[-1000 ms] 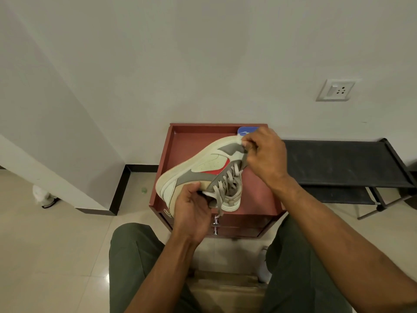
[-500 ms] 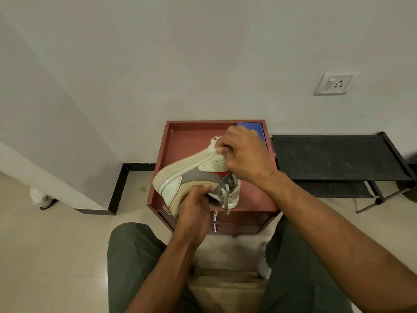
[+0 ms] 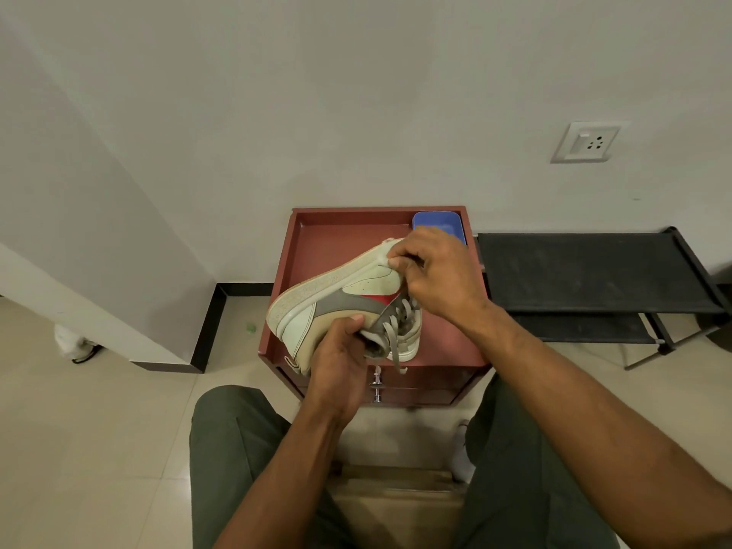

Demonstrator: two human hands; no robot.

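A cream, grey and red sneaker [image 3: 317, 307] is held on its side above a small red-brown cabinet [image 3: 336, 239], sole turned up and to the left. My left hand [image 3: 340, 358] grips the shoe at its collar, thumb on the grey side panel. My right hand [image 3: 435, 275] curls over the toe end and pinches something white, perhaps a cloth or wipe [image 3: 386, 257], against the toe. Beige laces [image 3: 394, 342] hang loose below the shoe.
A blue tray [image 3: 435, 221] lies at the cabinet's back right corner. A low black rack [image 3: 586, 271] stands to the right against the wall. My knees in green trousers [image 3: 237, 449] flank a wooden stool edge [image 3: 396, 493]. A wall socket [image 3: 586, 142] is upper right.
My right hand slid from the lace area to the toe end. The shoe has rolled so its sole faces more upward, and it sits a little lower.
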